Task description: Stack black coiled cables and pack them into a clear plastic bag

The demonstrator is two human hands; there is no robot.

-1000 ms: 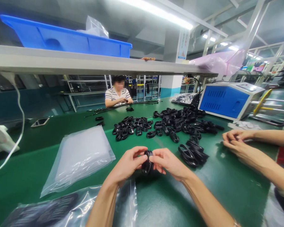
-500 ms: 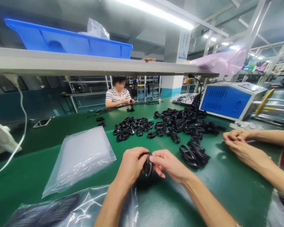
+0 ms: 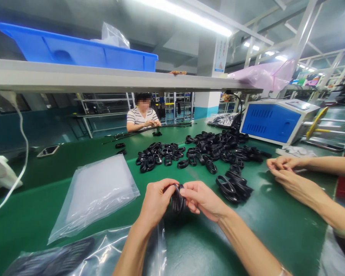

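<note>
Nearest, one clear bag [image 3: 103, 249] is seen at lower left, dark contents showing through. Just beyond it, one coil [image 3: 178, 202] of black cable is held upright over the table [image 3: 201, 245], in front of the wearer. It is glossy, oval and wound in several close loops. One side is pinched between thumb and fingers of the left hand [image 3: 156, 201], the other by those of the right hand [image 3: 202, 197]. One white packet [image 3: 100, 191] is laid to the left. At the right, a co-worker's two hands [image 3: 291, 180] are brought together; what is gripped there cannot be told. Farther off, many coils are gathered in a heap [image 3: 218, 149], too tangled to be counted. One phone [image 3: 48, 151] is placed at the left, one machine [image 3: 271, 122] at the right. Across the table, one person [image 3: 142, 117] is seen. Overhead, one blue bin [image 3: 83, 51] is carried by a shelf [image 3: 117, 79].
</note>
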